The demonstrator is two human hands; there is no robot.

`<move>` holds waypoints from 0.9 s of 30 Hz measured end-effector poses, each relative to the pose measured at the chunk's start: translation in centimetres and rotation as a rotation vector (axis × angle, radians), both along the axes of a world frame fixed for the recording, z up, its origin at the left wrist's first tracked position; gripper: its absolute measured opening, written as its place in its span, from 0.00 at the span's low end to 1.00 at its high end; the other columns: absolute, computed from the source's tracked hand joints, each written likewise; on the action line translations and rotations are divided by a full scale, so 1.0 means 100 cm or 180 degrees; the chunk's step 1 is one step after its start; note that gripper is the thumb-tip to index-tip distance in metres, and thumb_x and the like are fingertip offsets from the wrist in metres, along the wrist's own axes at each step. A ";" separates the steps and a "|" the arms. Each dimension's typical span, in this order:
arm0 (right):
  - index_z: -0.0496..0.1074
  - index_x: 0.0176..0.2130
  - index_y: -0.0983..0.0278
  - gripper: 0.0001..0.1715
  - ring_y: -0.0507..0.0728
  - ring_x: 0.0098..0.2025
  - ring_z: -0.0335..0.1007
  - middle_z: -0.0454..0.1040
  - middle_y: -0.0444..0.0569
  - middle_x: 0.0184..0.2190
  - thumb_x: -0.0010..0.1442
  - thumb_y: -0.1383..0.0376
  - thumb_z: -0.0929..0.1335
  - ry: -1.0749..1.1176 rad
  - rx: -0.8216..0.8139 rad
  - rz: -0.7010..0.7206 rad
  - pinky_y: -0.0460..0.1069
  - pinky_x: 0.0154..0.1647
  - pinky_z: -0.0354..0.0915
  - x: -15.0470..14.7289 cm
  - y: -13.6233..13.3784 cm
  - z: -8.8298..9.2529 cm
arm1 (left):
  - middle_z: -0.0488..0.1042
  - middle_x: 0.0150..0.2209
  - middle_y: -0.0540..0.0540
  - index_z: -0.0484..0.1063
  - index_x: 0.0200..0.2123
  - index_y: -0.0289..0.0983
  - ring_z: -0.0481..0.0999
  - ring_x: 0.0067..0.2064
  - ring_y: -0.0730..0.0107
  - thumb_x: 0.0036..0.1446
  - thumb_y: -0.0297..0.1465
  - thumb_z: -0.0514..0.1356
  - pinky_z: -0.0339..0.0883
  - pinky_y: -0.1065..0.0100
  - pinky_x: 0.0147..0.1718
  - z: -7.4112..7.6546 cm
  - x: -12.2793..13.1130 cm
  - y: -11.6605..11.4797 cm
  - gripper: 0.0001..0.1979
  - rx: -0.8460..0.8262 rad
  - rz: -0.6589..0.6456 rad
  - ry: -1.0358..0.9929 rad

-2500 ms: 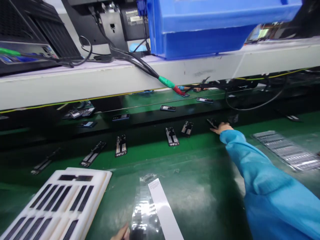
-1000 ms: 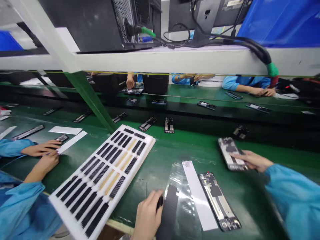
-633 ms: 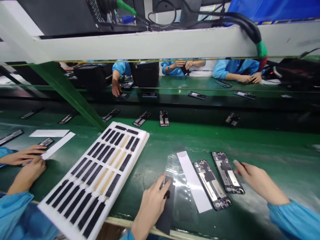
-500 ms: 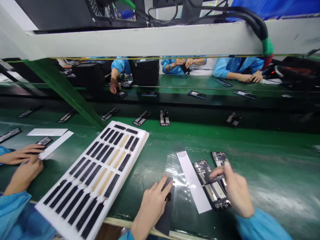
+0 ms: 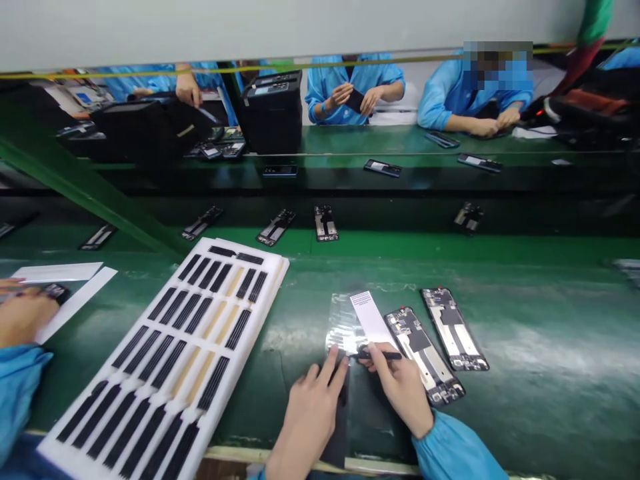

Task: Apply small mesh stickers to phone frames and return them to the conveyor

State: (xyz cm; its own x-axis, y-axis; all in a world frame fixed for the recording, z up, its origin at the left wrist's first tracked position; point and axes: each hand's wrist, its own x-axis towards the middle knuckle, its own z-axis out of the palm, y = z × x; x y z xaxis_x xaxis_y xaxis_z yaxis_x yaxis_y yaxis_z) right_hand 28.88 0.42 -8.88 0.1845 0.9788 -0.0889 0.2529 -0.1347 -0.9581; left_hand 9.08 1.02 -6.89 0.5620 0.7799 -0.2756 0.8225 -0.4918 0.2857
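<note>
My right hand [image 5: 400, 393] pinches a thin black strip [image 5: 377, 356] between thumb and fingers, just below a long white paper strip [image 5: 369, 317]. My left hand [image 5: 311, 417] lies with fingers apart on a dark strip sheet [image 5: 337, 433] that extends from a clear plastic film [image 5: 344, 327]. Right of my hands, two open phone frames with exposed boards lie side by side on the green bench [image 5: 540, 313]. The nearer phone frame [image 5: 423, 353] almost touches my right hand; the other [image 5: 453, 330] lies farther right.
A white foam tray [image 5: 165, 353] of black and tan strips lies left of my hands. A co-worker's hand [image 5: 23, 320] is at the left edge by white paper. Several phone frames line the bench's far side, with seated co-workers and black cases beyond.
My view has tilted down and the shelf has moved up. My right hand has moved left from the phone frames with the black strip, over to the film. My left hand has barely moved.
</note>
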 end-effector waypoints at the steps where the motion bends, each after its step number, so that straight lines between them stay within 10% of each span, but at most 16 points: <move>1: 0.78 0.37 0.62 0.21 0.62 0.33 0.81 0.82 0.52 0.31 0.68 0.50 0.65 -0.0028 0.0022 -0.0015 0.51 0.36 0.76 -0.001 0.002 0.000 | 0.52 0.71 0.45 0.57 0.68 0.43 0.74 0.52 0.50 0.54 0.15 0.50 0.76 0.51 0.44 -0.001 0.000 0.000 0.39 -0.0060 0.0044 -0.0071; 10: 0.80 0.39 0.64 0.21 0.64 0.34 0.82 0.83 0.55 0.34 0.68 0.52 0.66 0.0052 0.0472 -0.0670 0.54 0.36 0.79 0.002 -0.014 0.027 | 0.69 0.62 0.42 0.70 0.57 0.43 0.75 0.53 0.49 0.58 0.22 0.55 0.70 0.52 0.49 0.002 0.002 0.003 0.24 -0.0800 0.1240 -0.1667; 12: 0.81 0.38 0.63 0.21 0.64 0.33 0.82 0.83 0.55 0.33 0.68 0.52 0.66 0.0208 0.0782 -0.1034 0.57 0.37 0.79 0.005 -0.024 0.042 | 0.78 0.49 0.39 0.69 0.53 0.39 0.79 0.42 0.59 0.66 0.33 0.52 0.73 0.62 0.39 0.010 0.010 0.005 0.14 -0.1079 0.1772 -0.2223; 16: 0.83 0.37 0.62 0.18 0.63 0.32 0.83 0.83 0.53 0.34 0.67 0.53 0.68 0.0449 0.0620 -0.0776 0.53 0.34 0.80 0.000 -0.020 0.059 | 0.74 0.27 0.47 0.64 0.49 0.35 0.59 0.15 0.76 0.70 0.48 0.34 0.51 0.73 0.12 0.028 0.030 0.009 0.29 -0.1963 0.2477 -0.3299; 27: 0.81 0.42 0.62 0.17 0.63 0.36 0.83 0.81 0.55 0.45 0.66 0.53 0.69 0.1484 -0.0099 -0.0444 0.54 0.41 0.80 -0.007 -0.009 0.037 | 0.72 0.23 0.50 0.69 0.42 0.33 0.59 0.13 0.83 0.68 0.48 0.48 0.42 0.77 0.11 0.038 0.041 0.013 0.23 -0.3059 0.2858 -0.4808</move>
State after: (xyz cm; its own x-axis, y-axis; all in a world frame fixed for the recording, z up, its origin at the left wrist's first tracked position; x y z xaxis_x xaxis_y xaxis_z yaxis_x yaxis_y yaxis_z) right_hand 28.15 -0.50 -5.23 0.2473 0.9432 -0.2221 -0.2246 -0.1671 -0.9600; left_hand 13.21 2.28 -3.10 0.3040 0.8322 -0.4637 -0.4109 0.5537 0.7243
